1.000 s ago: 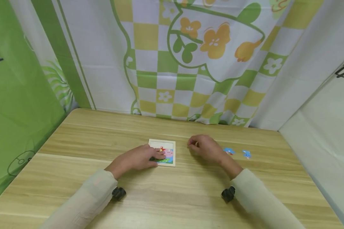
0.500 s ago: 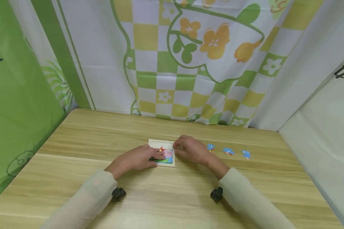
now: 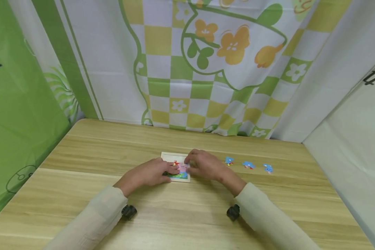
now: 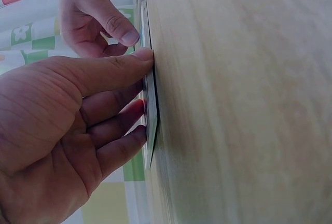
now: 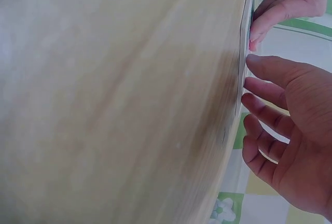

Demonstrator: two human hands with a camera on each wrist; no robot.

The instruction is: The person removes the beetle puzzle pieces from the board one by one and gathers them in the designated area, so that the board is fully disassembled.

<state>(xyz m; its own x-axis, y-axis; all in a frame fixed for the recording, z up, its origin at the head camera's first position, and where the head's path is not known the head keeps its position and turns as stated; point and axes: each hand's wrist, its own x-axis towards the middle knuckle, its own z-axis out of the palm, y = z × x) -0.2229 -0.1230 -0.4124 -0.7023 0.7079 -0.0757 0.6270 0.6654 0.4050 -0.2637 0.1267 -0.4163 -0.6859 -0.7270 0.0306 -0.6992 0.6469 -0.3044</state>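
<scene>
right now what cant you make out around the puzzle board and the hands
- Puzzle board picture: head view, mostly covered by the left hand and right hand.
- Board face: both wrist views show it edge-on only.
- Whether the right hand holds a piece: its back hides this in the head view.
- Three blue pieces on the table: too small to tell shapes.

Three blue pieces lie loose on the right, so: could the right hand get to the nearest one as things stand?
Probably yes. The right hand rests at the puzzle board, and only bare table lies between it and the nearest blue piece.
</scene>
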